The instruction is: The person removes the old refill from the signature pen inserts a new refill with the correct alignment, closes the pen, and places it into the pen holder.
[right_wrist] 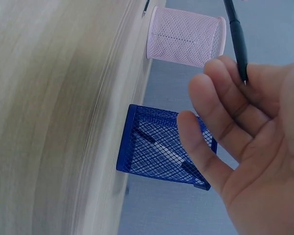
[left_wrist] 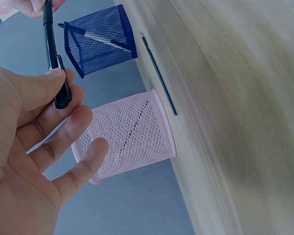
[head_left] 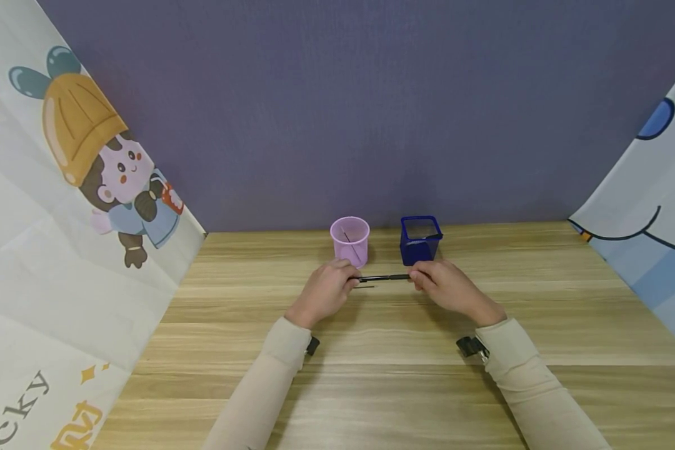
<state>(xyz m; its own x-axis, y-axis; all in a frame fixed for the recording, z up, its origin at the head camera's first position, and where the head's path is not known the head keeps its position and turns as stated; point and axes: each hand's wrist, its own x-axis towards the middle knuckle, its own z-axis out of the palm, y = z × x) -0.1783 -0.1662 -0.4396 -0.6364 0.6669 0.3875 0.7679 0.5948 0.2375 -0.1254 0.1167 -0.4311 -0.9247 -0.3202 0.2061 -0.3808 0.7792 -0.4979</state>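
Note:
A black pen is held level above the table between both hands. My left hand pinches its clip end between thumb and fingers, the other fingers spread loosely. At the opposite end, my right hand pinches the pen near its bare writing tip, which shows in the right wrist view. A thin dark pen refill lies on the table just below the pen. Behind the left hand stands a pink mesh pen cup with a thin dark stick inside. The blue mesh pen holder, behind the right hand, contains a pen.
The wood-grain table runs back to a dark blue-grey wall. White sheets with cartoon prints hang at the left and right. Both cups stand close to the back edge, a gap between them.

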